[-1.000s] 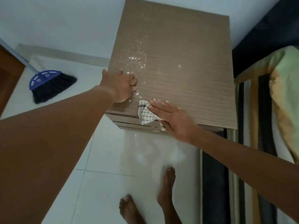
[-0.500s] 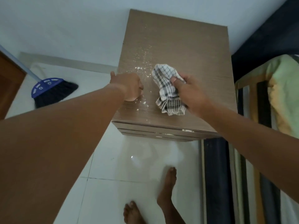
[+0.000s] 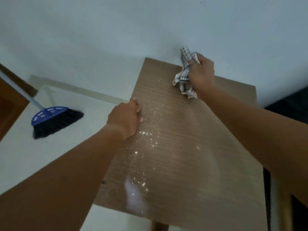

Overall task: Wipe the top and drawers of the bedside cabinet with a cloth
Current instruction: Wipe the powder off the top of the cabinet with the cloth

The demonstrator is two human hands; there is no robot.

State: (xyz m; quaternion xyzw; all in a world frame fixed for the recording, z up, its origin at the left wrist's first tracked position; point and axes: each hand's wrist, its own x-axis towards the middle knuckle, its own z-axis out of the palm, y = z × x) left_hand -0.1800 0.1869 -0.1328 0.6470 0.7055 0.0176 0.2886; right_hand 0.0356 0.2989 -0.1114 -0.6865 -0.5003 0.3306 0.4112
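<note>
The brown wood-grain top of the bedside cabinet [image 3: 191, 147] fills the middle of the head view, seen from above. White powder specks [image 3: 146, 135] run down its left half, with a white smear near the front edge. My right hand [image 3: 202, 75] is at the far edge by the wall, closed around a bunched white-and-black checked cloth [image 3: 185, 72] that hangs onto the top. My left hand [image 3: 126, 117] rests on the cabinet's left edge with its fingers curled. The drawers are hidden below the top.
A blue-headed broom [image 3: 53, 119] with black bristles leans on the white tiled floor at the left, beside a brown wooden door [image 3: 10, 104]. The pale wall [image 3: 150, 27] stands right behind the cabinet. Dark bedding [image 3: 291, 105] lies at the right.
My right hand carried the cloth from the front edge to the middle, then up to the far edge by the wall. The view has moved closer over the top. My left hand stayed on the left edge.
</note>
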